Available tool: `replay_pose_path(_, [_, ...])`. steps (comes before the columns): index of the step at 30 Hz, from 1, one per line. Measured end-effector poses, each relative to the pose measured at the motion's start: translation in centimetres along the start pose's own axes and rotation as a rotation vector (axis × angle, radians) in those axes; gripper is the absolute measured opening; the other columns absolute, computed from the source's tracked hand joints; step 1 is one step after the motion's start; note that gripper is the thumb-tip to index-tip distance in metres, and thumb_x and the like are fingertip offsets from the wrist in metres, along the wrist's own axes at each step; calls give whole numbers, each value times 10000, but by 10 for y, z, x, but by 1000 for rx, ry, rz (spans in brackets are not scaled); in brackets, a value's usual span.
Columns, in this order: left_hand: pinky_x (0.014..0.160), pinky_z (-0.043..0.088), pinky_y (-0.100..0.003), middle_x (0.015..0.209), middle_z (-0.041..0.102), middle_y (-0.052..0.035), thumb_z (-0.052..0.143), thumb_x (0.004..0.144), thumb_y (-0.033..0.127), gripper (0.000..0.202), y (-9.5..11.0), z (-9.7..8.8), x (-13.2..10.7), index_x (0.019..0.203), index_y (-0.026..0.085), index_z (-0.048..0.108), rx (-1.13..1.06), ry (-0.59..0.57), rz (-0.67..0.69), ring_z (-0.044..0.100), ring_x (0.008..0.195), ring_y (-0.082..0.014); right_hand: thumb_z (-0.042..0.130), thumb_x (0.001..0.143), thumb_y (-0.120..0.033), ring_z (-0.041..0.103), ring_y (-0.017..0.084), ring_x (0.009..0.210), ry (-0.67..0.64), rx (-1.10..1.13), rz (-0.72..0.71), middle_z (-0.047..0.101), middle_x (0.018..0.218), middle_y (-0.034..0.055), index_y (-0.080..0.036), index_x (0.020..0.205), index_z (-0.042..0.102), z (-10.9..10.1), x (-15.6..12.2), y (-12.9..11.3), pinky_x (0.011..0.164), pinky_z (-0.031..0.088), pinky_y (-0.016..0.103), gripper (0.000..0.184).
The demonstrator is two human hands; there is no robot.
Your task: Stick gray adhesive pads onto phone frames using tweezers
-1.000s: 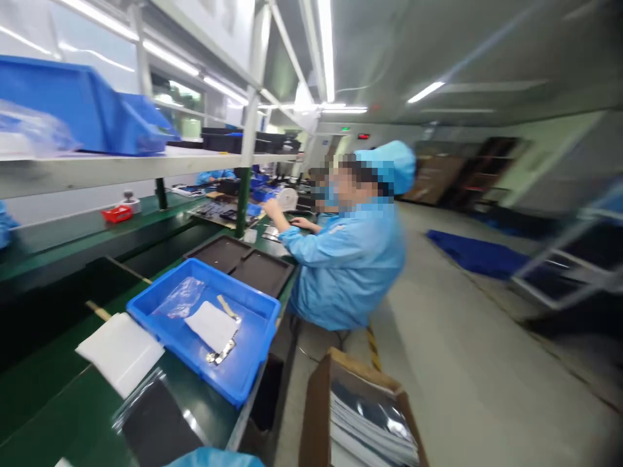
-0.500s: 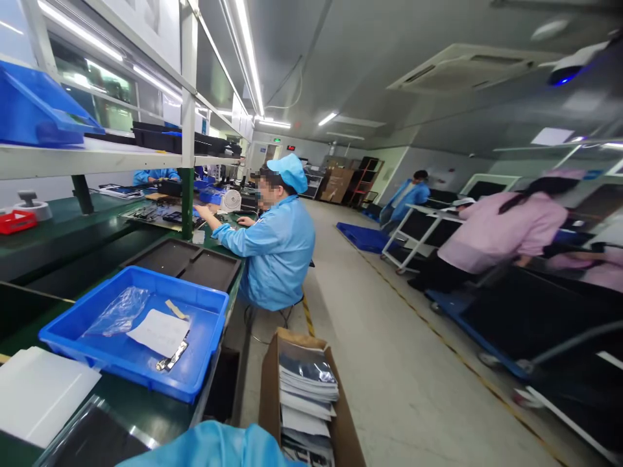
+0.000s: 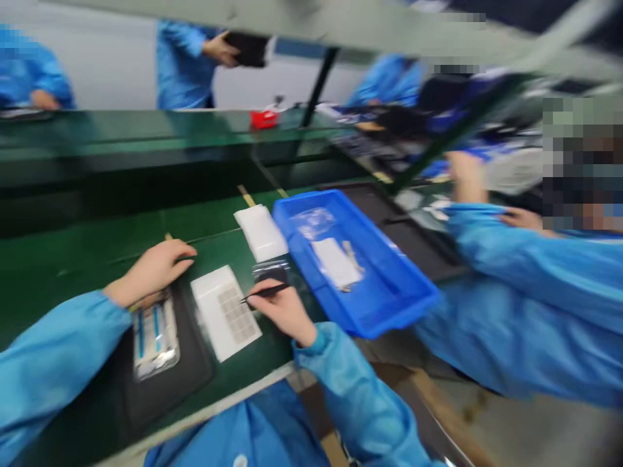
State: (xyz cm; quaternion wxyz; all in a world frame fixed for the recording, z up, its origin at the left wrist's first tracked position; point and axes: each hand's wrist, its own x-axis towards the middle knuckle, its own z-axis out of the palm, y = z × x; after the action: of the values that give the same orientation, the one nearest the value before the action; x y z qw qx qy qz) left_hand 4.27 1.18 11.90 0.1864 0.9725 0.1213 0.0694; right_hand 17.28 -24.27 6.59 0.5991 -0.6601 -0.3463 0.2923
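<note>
In my right hand [image 3: 287, 311] is a pair of dark tweezers [image 3: 267, 291], gripped between thumb and fingers. Their tips reach the grid of grey squares on a white sheet [image 3: 209, 295], which lies flat on the green bench. My left hand [image 3: 158, 269] is to the left of the sheet, fingers curved and thumb apart, with nothing seen in it. Under its wrist is an opened flat device [image 3: 156, 337] with blue strips and a silvery end. That device lies on a black mat [image 3: 189, 357]. A dark item in clear film [image 3: 270, 269] is just beyond my right hand.
Right of the sheet stands a blue tray [image 3: 389, 279] holding a white paper, clear plastic and a small part. White sheets [image 3: 263, 233] lie beside it. A co-worker's sleeve [image 3: 511, 272] is close on the right. A red box [image 3: 263, 119] sits at the back.
My view has swung left and down from the aisle to the bench. Both my hands, the tweezers, the sheet and the device have come into sight.
</note>
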Motion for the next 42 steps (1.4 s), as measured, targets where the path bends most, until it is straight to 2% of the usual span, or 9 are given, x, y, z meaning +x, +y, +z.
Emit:
replay_pose_path(2, [956,492,-325,1116,677,-52,554,947,215,203,0,9,-26,1102,200,685,37,-116,23,629,1049,-206,789,791,-358,683,194,785,-75,-24,-6,715,849,37,-206,867,725,0,10,7,730,566,323,181])
replay_pose_path(5, [906,482,-354,1182,639,-92,597,920,229,260,14,32,-27,1166,181,666,136,-219,99,606,1064,-247,776,805,-332,692,206,816,-137,-85,-54,724,871,42,-208,888,723,13,17,11,753,568,334,159])
replay_pose_path(9, [821,456,-352,1228,592,-90,653,907,274,423,27,48,-27,1325,258,589,195,-240,124,576,1043,-262,750,832,-315,696,212,854,-184,-211,-126,737,893,41,-210,912,720,27,25,20,804,562,350,136])
replay_pose_path(12, [774,422,-334,1253,562,-84,625,939,274,462,26,53,-36,1386,340,533,243,-232,123,546,1056,-267,740,842,-313,699,208,831,-175,-289,-159,741,890,41,-208,920,715,24,30,30,802,565,353,133])
replay_pose_path(18, [797,395,-343,1323,513,-111,612,956,316,461,24,57,-43,1406,327,515,303,-225,142,508,1092,-284,743,845,-328,709,212,806,-134,-348,-180,742,873,42,-213,905,717,13,29,43,751,580,344,133])
replay_pose_path(30, [798,381,-351,1325,506,-111,605,960,357,469,22,61,-44,1417,317,505,303,-216,149,488,1091,-288,762,835,-334,730,223,799,-158,-347,-176,766,864,44,-220,884,745,14,30,40,765,611,354,126])
replay_pose_path(42, [824,387,-362,1340,499,-119,610,954,343,465,24,58,-44,1410,313,520,274,-226,138,484,1119,-295,760,832,-410,729,229,780,-146,-364,-158,765,849,59,-203,870,748,16,31,39,751,610,368,210])
